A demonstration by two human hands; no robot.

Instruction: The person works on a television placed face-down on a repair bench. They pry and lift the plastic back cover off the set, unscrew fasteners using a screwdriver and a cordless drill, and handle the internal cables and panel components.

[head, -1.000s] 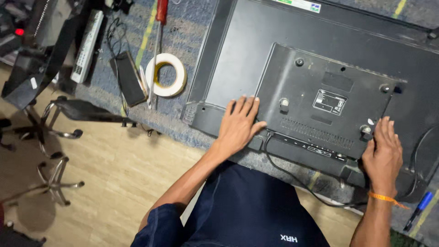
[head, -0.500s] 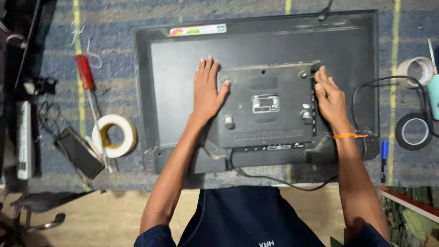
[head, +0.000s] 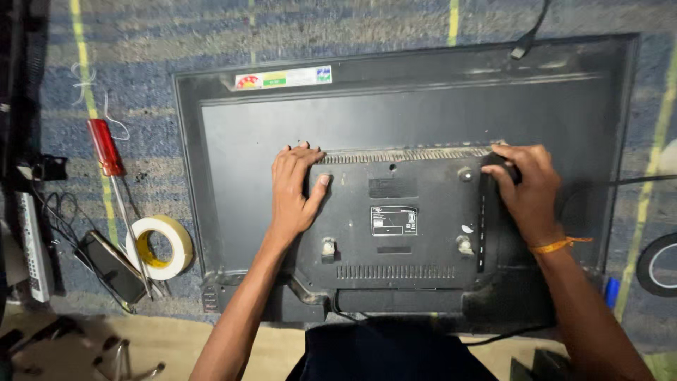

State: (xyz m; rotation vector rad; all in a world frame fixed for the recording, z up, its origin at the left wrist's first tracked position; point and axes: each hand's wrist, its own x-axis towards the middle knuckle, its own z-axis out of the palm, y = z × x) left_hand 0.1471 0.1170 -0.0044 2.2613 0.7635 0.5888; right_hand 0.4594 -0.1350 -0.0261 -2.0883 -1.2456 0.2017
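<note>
On the blue carpeted desk (head: pixel 141 56) a TV (head: pixel 423 120) lies screen-down, so its back cover (head: pixel 395 219) faces up within reach. The left hand (head: pixel 293 190) rests flat on the cover's left edge, fingers spread, grasping nothing. The right hand (head: pixel 525 187) curls over the right edge (fingertips seemingly hooked under it). A screwdriver (head: pixel 106 148), tape roll (head: pixel 161 245) and phone (head: pixel 113 267) lie to the left.

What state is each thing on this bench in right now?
Television: lying face down, back cover on.
Left hand: flat on the raised back panel's left edge.
Right hand: gripping the panel's right edge.
Screwdriver: lying loose on the mat.
Tape roll: lying flat.
Phone: lying flat, screen dark.
</note>
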